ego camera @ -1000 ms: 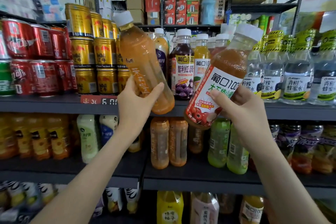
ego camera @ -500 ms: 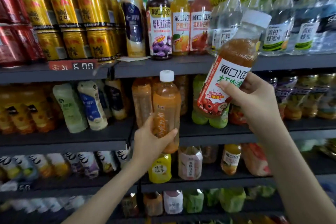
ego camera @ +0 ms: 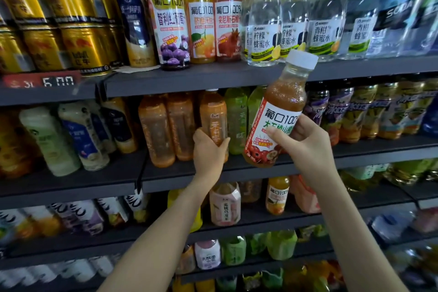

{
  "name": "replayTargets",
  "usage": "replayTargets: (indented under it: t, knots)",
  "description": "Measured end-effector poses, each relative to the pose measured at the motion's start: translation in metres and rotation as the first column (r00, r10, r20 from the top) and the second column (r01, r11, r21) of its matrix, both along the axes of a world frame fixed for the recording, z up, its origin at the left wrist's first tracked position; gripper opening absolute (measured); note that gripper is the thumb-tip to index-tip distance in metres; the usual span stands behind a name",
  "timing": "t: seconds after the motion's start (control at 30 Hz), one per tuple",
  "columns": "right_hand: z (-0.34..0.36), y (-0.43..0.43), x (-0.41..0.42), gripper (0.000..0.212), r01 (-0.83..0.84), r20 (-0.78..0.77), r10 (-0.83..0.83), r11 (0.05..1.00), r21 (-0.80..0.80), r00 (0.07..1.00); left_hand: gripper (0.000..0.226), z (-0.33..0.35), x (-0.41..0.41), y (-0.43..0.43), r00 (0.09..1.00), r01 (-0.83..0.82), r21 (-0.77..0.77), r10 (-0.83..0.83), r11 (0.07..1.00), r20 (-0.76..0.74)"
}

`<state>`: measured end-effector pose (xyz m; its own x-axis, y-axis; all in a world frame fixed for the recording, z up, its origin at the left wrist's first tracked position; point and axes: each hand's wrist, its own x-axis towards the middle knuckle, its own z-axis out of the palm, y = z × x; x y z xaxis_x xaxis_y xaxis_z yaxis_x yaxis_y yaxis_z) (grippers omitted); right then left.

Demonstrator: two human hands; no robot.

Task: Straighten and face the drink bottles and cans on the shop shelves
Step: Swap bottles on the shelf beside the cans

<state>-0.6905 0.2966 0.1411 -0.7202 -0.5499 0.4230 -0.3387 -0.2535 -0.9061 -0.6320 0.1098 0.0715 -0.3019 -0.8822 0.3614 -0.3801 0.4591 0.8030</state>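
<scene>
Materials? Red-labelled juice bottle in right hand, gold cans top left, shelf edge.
Red-labelled juice bottle: clear glossy plastic, probably; juice shows through above the label, white cap.
Gold cans: metal, likely aluminium; shiny streaked highlights.
Shelf edge: matte dark grey, probably painted metal, unconfirmed.

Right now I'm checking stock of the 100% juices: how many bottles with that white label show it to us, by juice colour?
Purple bottle: 1
Orange bottles: 2
Red bottle: 1
Amber bottle, held in the right hand: 1
Total: 5
</scene>
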Motion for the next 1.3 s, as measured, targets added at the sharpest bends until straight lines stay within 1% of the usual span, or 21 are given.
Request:
replayTargets:
  t: [0.13,0.27,0.3,0.37,0.43,0.5,0.53,0.6,0.67,0.73,0.8,0.9,1.0,1.07,1.17,1.23,1.3]
  knots:
    - [-0.004,-0.002,-0.003,0.031,-0.013,-0.014,0.014,0.999,0.032,1.000,0.074,0.000,-0.005,-0.003,0.999,-0.010,-0.030,0.011,1.000,0.033]
    - [-0.001,-0.006,0.001,0.039,-0.071,-0.035,0.074,0.995,0.068,0.997,0.077,0.008,0.016,0.004,0.986,0.030,-0.001,-0.029,1.000,0.164]
    - [0.001,-0.008,0.003,0.042,-0.092,-0.042,0.096,0.993,0.075,0.995,0.074,0.012,0.027,0.006,0.979,0.060,0.001,-0.059,0.998,0.196]
    - [0.009,-0.012,0.010,0.045,-0.142,-0.068,0.149,0.985,0.094,0.987,0.060,0.027,0.057,0.010,0.966,0.146,-0.026,-0.137,0.989,0.219]
    - [0.021,-0.019,0.019,0.046,-0.199,-0.106,0.210,0.974,0.108,0.972,0.039,0.055,0.093,0.013,0.964,0.203,-0.091,-0.183,0.975,0.195]
    - [0.037,-0.028,0.031,0.043,-0.252,-0.125,0.262,0.963,0.091,0.957,0.017,0.094,0.131,0.010,0.973,0.215,-0.190,-0.194,0.958,0.122]
    - [0.047,-0.034,0.038,0.042,-0.273,-0.128,0.281,0.959,0.073,0.951,0.010,0.116,0.148,0.007,0.980,0.199,-0.226,-0.187,0.953,0.074]
    - [0.066,-0.047,0.053,0.040,-0.315,-0.134,0.315,0.949,0.022,0.940,0.007,0.153,0.175,-0.009,0.985,0.155,-0.267,-0.169,0.951,-0.031]
    - [0.084,-0.063,0.068,0.042,-0.340,-0.140,0.331,0.940,-0.042,0.933,0.012,0.180,0.191,-0.030,0.987,0.108,-0.287,-0.138,0.952,-0.084]
    - [0.102,-0.079,0.081,0.044,-0.338,-0.152,0.322,0.937,-0.094,0.935,0.018,0.199,0.194,-0.054,0.988,0.078,-0.297,-0.113,0.952,-0.101]
    - [0.117,-0.094,0.092,0.044,-0.319,-0.166,0.295,0.938,-0.137,0.941,0.025,0.213,0.188,-0.076,0.985,0.078,-0.276,-0.118,0.958,-0.128]
    - [0.133,-0.114,0.102,0.046,-0.266,-0.160,0.239,0.948,-0.176,0.958,0.034,0.227,0.166,-0.101,0.984,0.094,-0.256,-0.129,0.962,-0.122]
    - [0.139,-0.125,0.104,0.041,-0.211,-0.137,0.186,0.957,-0.200,0.973,0.039,0.230,0.141,-0.115,0.970,0.118,-0.362,-0.185,0.925,-0.156]
    - [0.141,-0.129,0.103,0.036,-0.179,-0.133,0.153,0.960,-0.214,0.979,0.048,0.229,0.124,-0.125,0.978,0.095,-0.389,-0.158,0.916,-0.134]
    - [0.143,-0.131,0.099,0.043,-0.124,-0.121,0.100,0.968,-0.218,0.988,0.069,0.227,0.105,-0.134,0.995,0.058,-0.349,-0.083,0.935,-0.058]
    - [0.143,-0.131,0.094,0.046,-0.094,-0.105,0.073,0.973,-0.211,0.992,0.086,0.224,0.098,-0.138,0.996,0.082,-0.316,-0.091,0.945,-0.012]
    - [0.143,-0.129,0.087,0.043,-0.070,-0.106,0.049,0.977,-0.199,0.993,0.100,0.221,0.091,-0.140,0.992,0.125,-0.290,-0.123,0.949,0.026]
